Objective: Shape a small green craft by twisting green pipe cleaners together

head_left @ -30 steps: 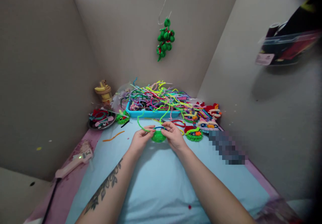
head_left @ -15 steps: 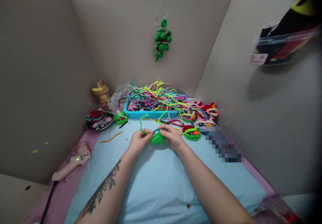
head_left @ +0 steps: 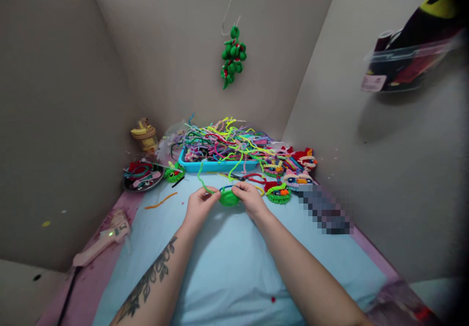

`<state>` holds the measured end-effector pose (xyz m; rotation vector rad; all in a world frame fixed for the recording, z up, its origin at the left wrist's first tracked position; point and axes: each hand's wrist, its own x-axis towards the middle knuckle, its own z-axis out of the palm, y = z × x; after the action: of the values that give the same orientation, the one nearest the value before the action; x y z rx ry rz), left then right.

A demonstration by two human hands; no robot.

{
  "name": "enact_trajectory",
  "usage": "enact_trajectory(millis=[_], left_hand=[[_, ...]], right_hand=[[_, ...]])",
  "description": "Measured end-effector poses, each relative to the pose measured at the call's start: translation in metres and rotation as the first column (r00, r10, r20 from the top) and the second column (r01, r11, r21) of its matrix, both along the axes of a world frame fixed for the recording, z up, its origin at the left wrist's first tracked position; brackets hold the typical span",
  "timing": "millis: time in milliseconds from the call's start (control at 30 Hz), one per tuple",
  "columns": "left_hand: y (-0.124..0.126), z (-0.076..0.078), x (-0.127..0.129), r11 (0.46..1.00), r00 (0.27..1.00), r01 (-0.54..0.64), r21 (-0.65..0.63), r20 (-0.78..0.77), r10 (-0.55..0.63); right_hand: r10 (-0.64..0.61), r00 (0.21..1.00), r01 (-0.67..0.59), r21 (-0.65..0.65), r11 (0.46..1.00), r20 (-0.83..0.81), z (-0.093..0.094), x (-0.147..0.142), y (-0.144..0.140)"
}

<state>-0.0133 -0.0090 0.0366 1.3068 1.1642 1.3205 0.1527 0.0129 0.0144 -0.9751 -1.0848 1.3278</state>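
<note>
While our left hand [head_left: 200, 206] pinches the left side of the fuzzy green piece [head_left: 229, 197], our right hand [head_left: 252, 201] grips its right side, thumb against fingers. We hold it over the table [head_left: 238, 262], toward the far edge, with a blue strip [head_left: 224, 188] along its top. Beyond lies the blue tray [head_left: 220, 167]; a glue gun [head_left: 102, 248] rests by the left edge.

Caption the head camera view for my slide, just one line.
Left hand and right hand hold a green fuzzy piece in front of a blue tray heaped with colorful fuzzy stems.
</note>
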Motion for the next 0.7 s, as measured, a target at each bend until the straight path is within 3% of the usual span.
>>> enact_trajectory(millis=[233,400,500,567,633,700], left_hand=[[0.008,-0.017,0.010,0.981,0.952,-0.091,-0.173,0.275,0.137],[0.006,-0.018,0.014,0.946,0.908,0.012,-0.325,0.399,0.125],[0.006,-0.014,0.009,0.917,0.900,0.140,-0.374,0.434,0.040],[0.007,-0.011,0.002,0.913,0.911,0.151,-0.380,0.411,0.021],[0.009,-0.006,-0.006,0.935,0.924,-0.035,-0.353,0.345,0.164],[0.010,0.000,-0.013,0.926,0.913,-0.334,-0.175,0.183,0.364]], right_hand=[[-0.019,0.994,0.013,-0.050,0.999,-0.107,0.004,-0.009,-0.004],[0.004,0.993,-0.010,-0.049,0.999,-0.118,0.006,-0.009,-0.004],[0.026,1.000,-0.026,0.011,1.000,0.001,0.008,-0.004,-0.003],[0.025,0.995,-0.029,0.040,0.999,0.091,0.010,-0.001,-0.002],[-0.002,0.989,-0.006,0.058,0.998,0.149,0.013,0.002,-0.002],[-0.024,0.982,0.010,0.075,0.997,0.187,0.016,0.005,-0.002]])
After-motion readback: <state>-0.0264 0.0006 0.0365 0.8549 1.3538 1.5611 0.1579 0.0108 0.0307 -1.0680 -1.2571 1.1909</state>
